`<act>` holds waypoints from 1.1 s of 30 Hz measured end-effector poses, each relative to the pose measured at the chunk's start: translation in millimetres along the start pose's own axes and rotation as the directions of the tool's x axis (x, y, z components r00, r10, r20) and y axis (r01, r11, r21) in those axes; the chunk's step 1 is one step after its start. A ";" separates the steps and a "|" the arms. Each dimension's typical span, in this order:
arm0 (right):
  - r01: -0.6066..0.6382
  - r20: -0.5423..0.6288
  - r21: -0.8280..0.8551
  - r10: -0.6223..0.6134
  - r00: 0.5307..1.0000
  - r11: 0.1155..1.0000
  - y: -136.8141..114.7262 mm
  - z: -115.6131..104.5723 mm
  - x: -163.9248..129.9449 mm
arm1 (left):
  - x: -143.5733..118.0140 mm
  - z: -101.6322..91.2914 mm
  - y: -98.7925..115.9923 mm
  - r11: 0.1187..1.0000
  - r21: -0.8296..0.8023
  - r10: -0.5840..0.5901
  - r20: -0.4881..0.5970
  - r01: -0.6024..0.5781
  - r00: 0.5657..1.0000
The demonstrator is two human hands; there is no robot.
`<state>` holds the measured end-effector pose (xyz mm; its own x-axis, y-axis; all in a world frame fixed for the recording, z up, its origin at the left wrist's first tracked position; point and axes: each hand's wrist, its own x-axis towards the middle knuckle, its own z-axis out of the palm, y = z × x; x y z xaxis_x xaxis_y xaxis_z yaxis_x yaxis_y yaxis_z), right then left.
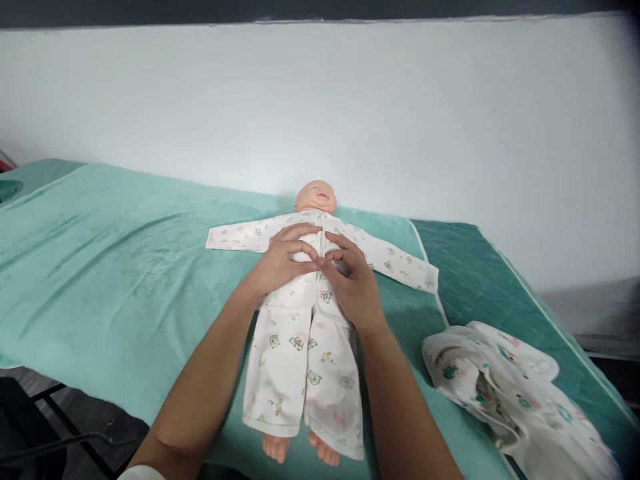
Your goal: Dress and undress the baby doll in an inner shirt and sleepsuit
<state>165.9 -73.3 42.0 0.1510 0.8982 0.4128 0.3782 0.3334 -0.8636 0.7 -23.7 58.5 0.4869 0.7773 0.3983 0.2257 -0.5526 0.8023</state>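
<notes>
A: Doll [316, 197] lies face up on the green towel [115, 267], head toward the wall [350, 107], bare feet toward the camera at the towel's near edge. Confirm?

B: Confirmed. It wears a white printed top [390, 257], sleeves spread flat to either side, and matching trousers [295, 360] down to the ankles.

A: Hands?

B: Both on the chest, at the top's front opening. Left hand [283, 260] rests on the doll's chest, fingers curled inward, thumb and forefinger pinched on the edge of the fabric. Right hand [353, 283] sits just beside it, fingertips bent down onto the opposite edge. The two sets of fingertips touch at the centre line.

A: Grip state?

B: Left: closed in a pinch on the top. Right: fingers curled and pressing on the cloth, closed on the top as well, though the exact hold under the fingertips is hidden.

A: Surroundings?

B: Second garment [500, 380], same white print, lies crumpled on the mat [465, 267] to the right, well apart from the doll. The mat is darker green and quilted; the towel overlaps its left part. Dark chair frame [60, 440] shows below the towel's left edge.
</notes>
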 end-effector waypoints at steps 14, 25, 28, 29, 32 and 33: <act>-0.220 -0.669 0.201 0.298 0.681 0.955 64.7 -46.9 21.1 | 0.8 -26.9 -52.0 0.929 -0.338 -0.370 -0.809 0.153 0.457; -0.111 -0.156 -0.376 0.056 0.986 0.920 69.5 -6.6 68.5 | 30.2 -24.5 -65.4 0.830 0.507 -0.089 -0.291 0.233 0.952; -0.097 -0.138 -0.463 0.036 0.990 0.881 82.2 -8.8 82.9 | 33.8 -27.3 -66.7 0.785 0.568 -0.103 -0.276 0.248 0.956; -0.096 -0.132 -0.473 0.037 0.991 0.876 85.5 -8.8 86.0 | 34.5 -27.2 -67.0 0.772 0.581 -0.106 -0.282 0.257 0.954; -0.134 -0.140 -0.507 0.072 0.987 0.851 91.4 -7.7 92.5 | 35.6 -25.9 -68.6 0.737 0.602 -0.130 -0.320 0.307 0.938; -0.148 -0.142 -0.525 0.086 0.986 0.838 92.4 -7.7 94.3 | 35.7 -25.8 -69.6 0.722 0.609 -0.139 -0.336 0.327 0.932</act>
<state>222.1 40.0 3.4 0.3109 0.8738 0.3740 0.7739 -0.0043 -0.6333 -19.4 50.3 28.4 0.1387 0.9019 0.4090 0.8364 -0.3279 0.4393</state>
